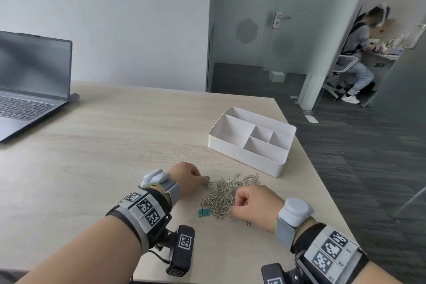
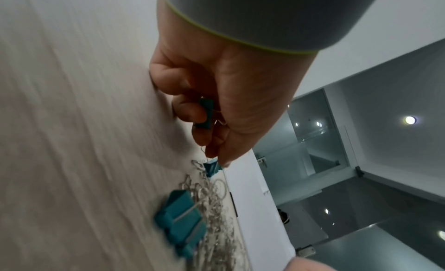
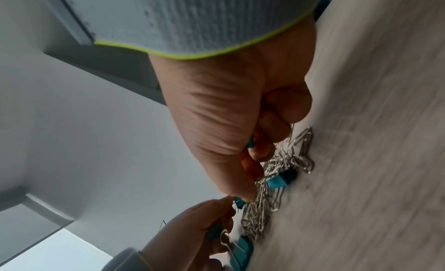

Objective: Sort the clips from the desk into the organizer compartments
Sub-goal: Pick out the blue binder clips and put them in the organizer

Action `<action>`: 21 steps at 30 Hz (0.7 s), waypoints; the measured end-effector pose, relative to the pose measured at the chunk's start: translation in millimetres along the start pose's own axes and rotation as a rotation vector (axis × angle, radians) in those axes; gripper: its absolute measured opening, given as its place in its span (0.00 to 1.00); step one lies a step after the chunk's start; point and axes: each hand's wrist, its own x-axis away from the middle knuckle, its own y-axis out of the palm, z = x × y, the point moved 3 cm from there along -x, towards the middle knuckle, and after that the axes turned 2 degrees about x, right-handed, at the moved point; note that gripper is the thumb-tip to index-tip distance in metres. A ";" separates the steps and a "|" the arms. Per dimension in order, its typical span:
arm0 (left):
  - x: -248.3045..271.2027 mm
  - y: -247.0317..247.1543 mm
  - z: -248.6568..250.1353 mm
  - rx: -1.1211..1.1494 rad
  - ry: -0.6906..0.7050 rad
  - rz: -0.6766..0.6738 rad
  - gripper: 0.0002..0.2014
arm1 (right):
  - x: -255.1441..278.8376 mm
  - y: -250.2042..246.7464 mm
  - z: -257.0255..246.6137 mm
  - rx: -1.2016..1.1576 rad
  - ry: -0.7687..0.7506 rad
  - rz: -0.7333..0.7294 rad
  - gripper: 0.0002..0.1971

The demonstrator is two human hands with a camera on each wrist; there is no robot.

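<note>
Your left hand (image 2: 231, 96) has its fingers (image 2: 190, 113) curled around a teal binder clip (image 2: 206, 111) tucked in the palm, while thumb and forefinger pinch a second teal clip (image 2: 211, 167) at the pile's edge; in the head view that pinched clip (image 1: 207, 180) sits at the 10 o'clock side of the heap. Your right hand (image 1: 255, 206) is closed into a loose fist at the 4 o'clock side of the pile, fingers (image 3: 262, 147) curled down among the paper clips; the right wrist view shows a sliver of teal (image 3: 250, 142) under the thumb, likely a binder clip held there, though the blur makes it hard to be sure.

Between your hands lies the heap of silver paper clips (image 1: 227, 193), spread on the table (image 1: 103, 145). A small group of teal binder clips (image 1: 204, 212) lies at the heap's 7 o'clock edge, just beside the paper clips. A few stray paper clips (image 1: 237, 175) rest at 12 o'clock, toward the organizer.

The white organizer (image 1: 244, 157) stands beyond the pile at about 1 o'clock, near the table's right edge, its compartments showing only white walls and floor from this angle.

Further out, an open laptop (image 1: 30, 85) sits at 10 o'clock on the far left of the table. Beyond a glass partition at 2 o'clock, another person (image 1: 359, 53) is seated at a desk.
</note>
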 end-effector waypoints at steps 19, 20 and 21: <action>56.8 24.8 22.8 1.167 -0.123 -0.411 0.20 | -17.0 -15.4 -46.0 -0.716 -0.035 0.151 0.09; 57.2 23.6 22.1 1.203 -0.093 -0.413 0.19 | -17.2 -14.1 -47.1 -0.698 -0.048 0.152 0.09; 57.7 21.5 20.7 1.237 -0.078 -0.405 0.16 | -17.6 -12.7 -46.9 -0.675 -0.060 0.164 0.09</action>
